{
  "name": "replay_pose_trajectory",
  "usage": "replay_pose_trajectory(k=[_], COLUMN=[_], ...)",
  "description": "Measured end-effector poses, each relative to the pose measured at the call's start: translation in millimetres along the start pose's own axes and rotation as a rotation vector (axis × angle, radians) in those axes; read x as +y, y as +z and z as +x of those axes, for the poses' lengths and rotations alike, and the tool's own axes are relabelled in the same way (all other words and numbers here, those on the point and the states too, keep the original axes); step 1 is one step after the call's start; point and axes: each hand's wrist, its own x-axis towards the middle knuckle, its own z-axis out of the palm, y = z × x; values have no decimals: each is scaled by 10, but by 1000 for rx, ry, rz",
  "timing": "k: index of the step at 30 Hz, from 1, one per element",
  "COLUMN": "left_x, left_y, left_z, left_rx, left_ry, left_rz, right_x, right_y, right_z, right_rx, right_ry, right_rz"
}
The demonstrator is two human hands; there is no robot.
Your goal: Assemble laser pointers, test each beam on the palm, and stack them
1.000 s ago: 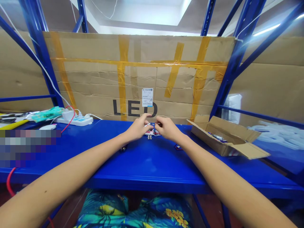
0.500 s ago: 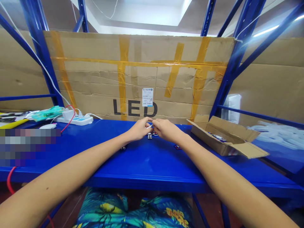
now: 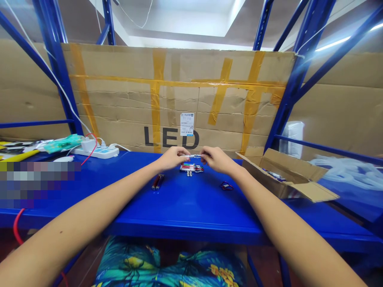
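Observation:
My left hand (image 3: 172, 158) and my right hand (image 3: 216, 158) are stretched far out over the blue shelf top (image 3: 191, 207). Between their fingertips they pinch a small silver metal piece (image 3: 196, 156), each hand on one end. Just below it lies a small pile of slim pen-like pieces (image 3: 191, 168), red, blue and silver. Two dark red ones (image 3: 157, 181) lie side by side to the left, near my left wrist. A small dark red and blue item (image 3: 226, 185) lies under my right forearm.
An open cardboard box (image 3: 287, 175) with similar pieces stands at the right. A large taped cardboard sheet marked LED (image 3: 179, 95) forms the back wall. A white power strip (image 3: 97, 151), cables and green packaging (image 3: 61, 143) sit at the far left. Blue rack posts flank both sides.
My hands have lifted slightly off the pile and now hold the silver piece stretched between them; the pile and the two dark red pieces are uncovered. The camera tilted slightly.

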Motion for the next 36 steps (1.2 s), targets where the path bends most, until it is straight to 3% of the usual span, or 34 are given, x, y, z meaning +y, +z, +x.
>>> replay_pose_trajectory(k=[6, 14, 21, 25, 31, 36], left_x=[14, 107, -4, -30, 5, 10], left_y=[62, 61, 17, 2, 95, 123], left_z=[-48, -75, 2, 8, -59, -97], left_rx=[-52, -121, 41, 67, 66, 38], left_ry=[141, 78, 93, 115, 246, 309], left_rz=[60, 112, 92, 104, 154, 309], right_x=[5, 21, 37, 64, 36, -3], right_y=[29, 33, 73, 97, 162, 184], right_z=[3, -5, 29, 34, 24, 17], right_rx=[18, 76, 54, 38, -13, -39], right_ry=[-46, -80, 63, 113, -62, -118], right_rz=[4, -27, 27, 65, 150, 53])
